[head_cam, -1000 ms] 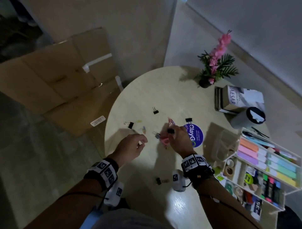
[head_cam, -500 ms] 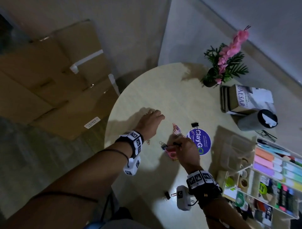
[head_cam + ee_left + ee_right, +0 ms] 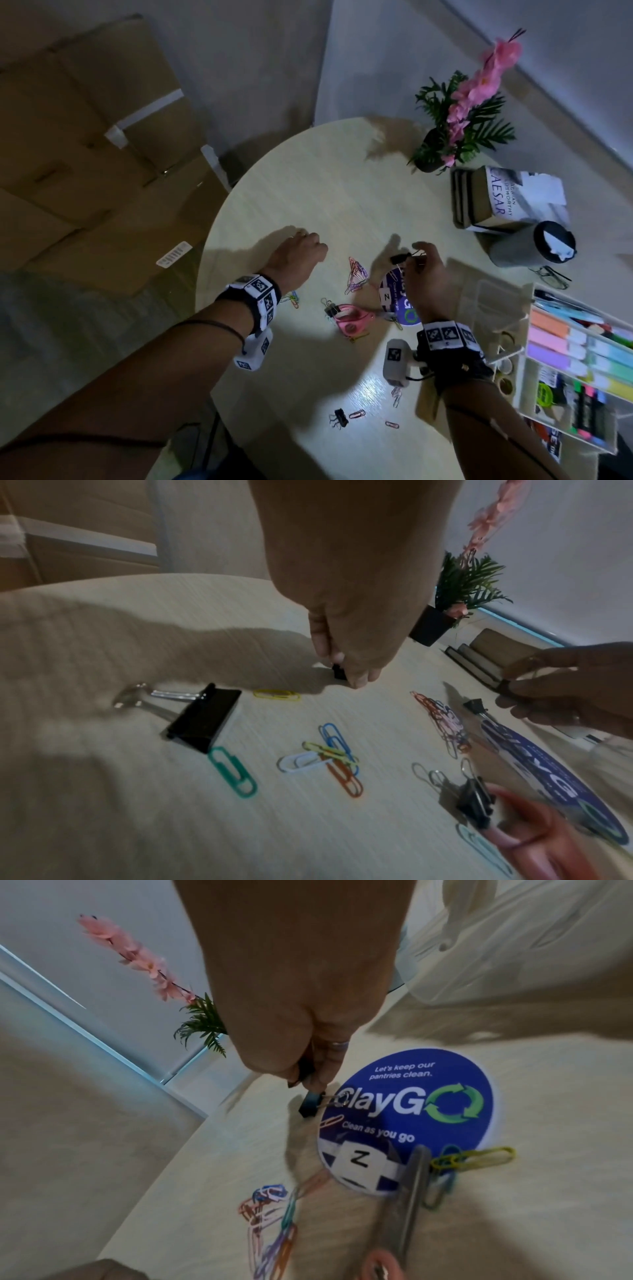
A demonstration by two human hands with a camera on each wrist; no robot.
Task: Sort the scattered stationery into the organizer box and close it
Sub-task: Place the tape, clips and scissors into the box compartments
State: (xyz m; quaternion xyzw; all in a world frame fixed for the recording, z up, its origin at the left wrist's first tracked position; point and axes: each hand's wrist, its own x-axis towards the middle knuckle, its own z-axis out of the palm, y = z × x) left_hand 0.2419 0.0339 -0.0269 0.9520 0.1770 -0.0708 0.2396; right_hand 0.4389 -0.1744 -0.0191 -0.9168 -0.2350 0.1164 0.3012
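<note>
My left hand (image 3: 317, 248) reaches across the round table (image 3: 342, 192) and pinches a small black binder clip (image 3: 339, 671) that touches the tabletop. My right hand (image 3: 412, 257) hovers by the blue ClayGo sticker (image 3: 399, 301), fingers curled round another small black binder clip (image 3: 399, 257). A further small clip (image 3: 310, 1102) lies at the sticker's edge, just under those fingers. Pink scissors (image 3: 349, 318), a pile of coloured paper clips (image 3: 356, 274) and a large black binder clip (image 3: 202, 718) lie between my hands. The organizer box (image 3: 527, 359) stands open at the right, with markers inside.
A potted pink flower (image 3: 462, 113), a book stack (image 3: 496, 202), a grey cup (image 3: 534, 245) and glasses (image 3: 549, 275) stand at the back right. Near the front edge lie a black binder clip (image 3: 339, 416) and loose paper clips (image 3: 392, 425). Cardboard boxes (image 3: 85, 154) fill the floor to the left.
My left hand has stretched forward from near the table's edge to the far small clip. My right hand has left the pink scissors and gone up to the sticker's far edge.
</note>
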